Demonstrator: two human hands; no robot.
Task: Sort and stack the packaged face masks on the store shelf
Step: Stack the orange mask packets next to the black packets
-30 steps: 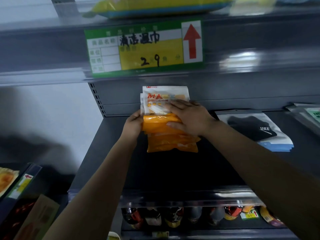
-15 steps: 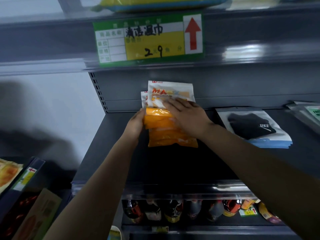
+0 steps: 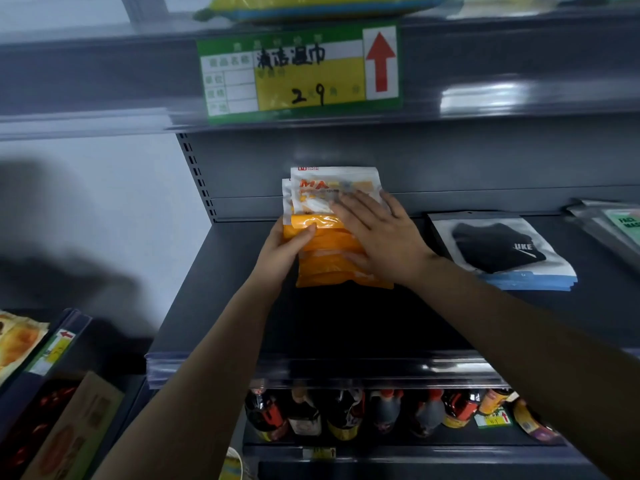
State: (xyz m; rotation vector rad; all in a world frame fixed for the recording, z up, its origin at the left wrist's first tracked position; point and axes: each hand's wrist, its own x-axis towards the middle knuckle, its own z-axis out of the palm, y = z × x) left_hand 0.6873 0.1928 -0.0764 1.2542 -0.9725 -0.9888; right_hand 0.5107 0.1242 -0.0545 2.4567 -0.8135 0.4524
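Orange mask stack point(image 3: 332, 251) at back edge of grey shelf point(image 3: 346, 317), left of centre; exact pack count unclear, several layers showing. Left hand point(image 3: 284, 251) grips stack's left edge, thumb curled over top. Right hand point(image 3: 377, 237) flat, fingers straight, pressing down on top pack. One black mask stack point(image 3: 498, 251) further right, apart. One green price tag point(image 3: 298, 72) on shelf rail above.

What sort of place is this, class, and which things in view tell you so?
Most likely a shop aisle: a handwritten price tag clipped to a shelf edge, packaged orange face masks stacked on a metal shelf, and rows of sauce bottles below.
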